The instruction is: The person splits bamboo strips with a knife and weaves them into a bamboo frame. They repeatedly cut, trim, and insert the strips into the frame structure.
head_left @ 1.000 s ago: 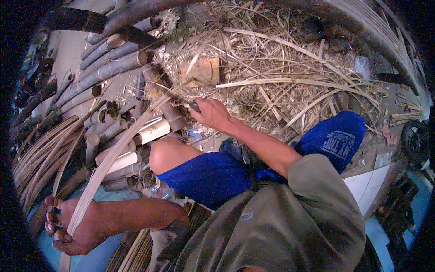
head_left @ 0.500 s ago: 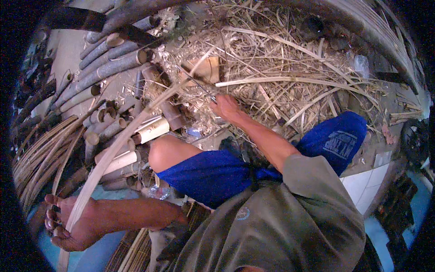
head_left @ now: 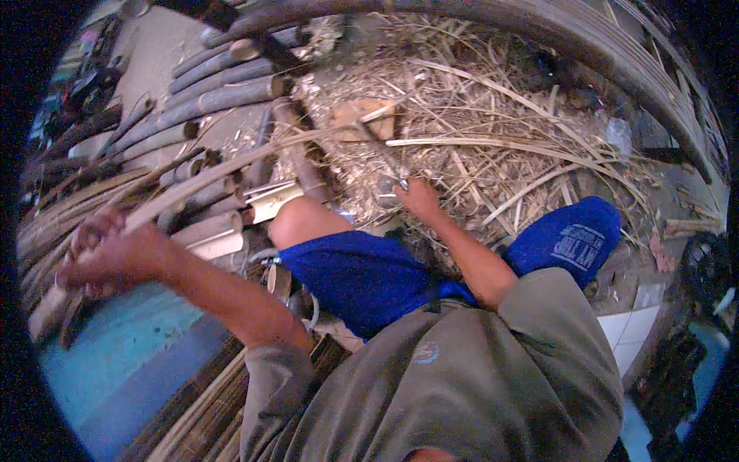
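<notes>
The left hand (head_left: 115,258), blurred, is gripping a long pale strip (head_left: 231,171), its fingers curling around it; the strip's near end is jutting out below the hand, the rest stretching forward. The right hand (head_left: 419,200) is clutching a knife (head_left: 385,152), fingers wrapping the handle, well apart from the left one. The strip's far end is showing beside the blade, near a wooden block (head_left: 346,114); contact is staying unclear. Shavings (head_left: 477,115) are littering the ground beyond.
</notes>
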Available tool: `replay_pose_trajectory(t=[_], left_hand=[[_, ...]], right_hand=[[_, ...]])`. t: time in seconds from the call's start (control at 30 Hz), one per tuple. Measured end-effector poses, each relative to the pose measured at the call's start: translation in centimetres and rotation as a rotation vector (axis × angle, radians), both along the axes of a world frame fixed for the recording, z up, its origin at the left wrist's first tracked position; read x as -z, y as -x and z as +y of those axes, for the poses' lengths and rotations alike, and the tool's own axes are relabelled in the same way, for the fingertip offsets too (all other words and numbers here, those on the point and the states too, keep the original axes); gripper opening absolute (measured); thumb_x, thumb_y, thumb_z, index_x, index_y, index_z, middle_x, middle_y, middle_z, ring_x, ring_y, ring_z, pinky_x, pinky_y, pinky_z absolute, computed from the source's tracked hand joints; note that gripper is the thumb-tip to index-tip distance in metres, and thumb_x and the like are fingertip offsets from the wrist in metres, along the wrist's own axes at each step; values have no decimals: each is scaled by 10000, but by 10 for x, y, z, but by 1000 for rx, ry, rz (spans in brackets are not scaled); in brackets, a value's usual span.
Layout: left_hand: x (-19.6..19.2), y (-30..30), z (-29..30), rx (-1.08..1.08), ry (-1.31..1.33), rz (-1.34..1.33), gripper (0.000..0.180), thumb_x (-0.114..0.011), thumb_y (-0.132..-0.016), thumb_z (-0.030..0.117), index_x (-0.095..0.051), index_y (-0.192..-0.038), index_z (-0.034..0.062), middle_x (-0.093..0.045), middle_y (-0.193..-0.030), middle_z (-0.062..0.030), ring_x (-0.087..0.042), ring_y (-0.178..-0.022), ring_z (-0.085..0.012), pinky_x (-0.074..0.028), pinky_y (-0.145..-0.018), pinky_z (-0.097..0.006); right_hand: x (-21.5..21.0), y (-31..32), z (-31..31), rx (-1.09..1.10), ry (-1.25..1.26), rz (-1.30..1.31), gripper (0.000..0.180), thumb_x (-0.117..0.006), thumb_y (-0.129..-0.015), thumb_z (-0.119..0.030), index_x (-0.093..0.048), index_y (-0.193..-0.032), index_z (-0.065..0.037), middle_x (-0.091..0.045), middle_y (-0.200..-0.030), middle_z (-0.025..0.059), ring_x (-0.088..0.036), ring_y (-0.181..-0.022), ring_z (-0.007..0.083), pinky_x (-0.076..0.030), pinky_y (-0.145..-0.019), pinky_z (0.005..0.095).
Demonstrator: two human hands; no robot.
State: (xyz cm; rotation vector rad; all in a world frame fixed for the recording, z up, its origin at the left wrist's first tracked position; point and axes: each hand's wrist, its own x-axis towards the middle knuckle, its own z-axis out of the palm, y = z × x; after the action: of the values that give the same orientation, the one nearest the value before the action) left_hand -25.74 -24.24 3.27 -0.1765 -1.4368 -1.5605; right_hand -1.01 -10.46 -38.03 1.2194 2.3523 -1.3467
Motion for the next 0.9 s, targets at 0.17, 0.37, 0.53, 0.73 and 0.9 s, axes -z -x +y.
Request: replay_pose_trajectory(t=[0.17,0.37,0.53,0.73,0.9], left_hand=[[-9,-1,-12,266,-57,41,377,-500,-1000,428,-444,-862,81,-428,-666,-38,-437,-544,-161,-357,-453,-309],[-11,-28,-39,515,-161,-108,485,-444,-992,579,-460,-851,115,-380,-619,2,-328,-494,-111,-269,-469,-270],[-9,-79,-6,583,-148,-82,545,-394,-984,646,-434,-815,130,-327,-564,16,-285,-454,-92,-244,-418,-251],[-9,-101,5,351,-50,-51,579,-381,-974,673,-388,-769,131,-317,-559,18,-289,-445,-85,-259,-395,-231],[-11,-98,0,338,-92,-83,584,-377,-974,675,-377,-759,133,-320,-565,19,-300,-457,-81,-248,-402,-235]], right_hand=[[-12,-7,-8,25,-109,-159,447,-613,-840,-348,-623,-1056,44,-671,-1000,287,-656,-960,428,-522,-852,516],[-161,20,-24,-117,-115,234,398,-597,-889,-362,-612,-1042,5,-668,-893,288,-650,-860,469,-501,-775,543],[-288,46,-55,-275,-113,774,324,-695,-833,-286,-577,-999,-34,-669,-847,245,-666,-787,431,-528,-683,513],[-314,58,-81,-296,-161,886,349,-722,-799,-253,-547,-1022,-50,-668,-797,199,-668,-716,411,-534,-604,512],[-282,61,-85,-264,-298,833,352,-694,-824,-278,-553,-1045,-44,-666,-782,200,-674,-735,409,-539,-612,508]])
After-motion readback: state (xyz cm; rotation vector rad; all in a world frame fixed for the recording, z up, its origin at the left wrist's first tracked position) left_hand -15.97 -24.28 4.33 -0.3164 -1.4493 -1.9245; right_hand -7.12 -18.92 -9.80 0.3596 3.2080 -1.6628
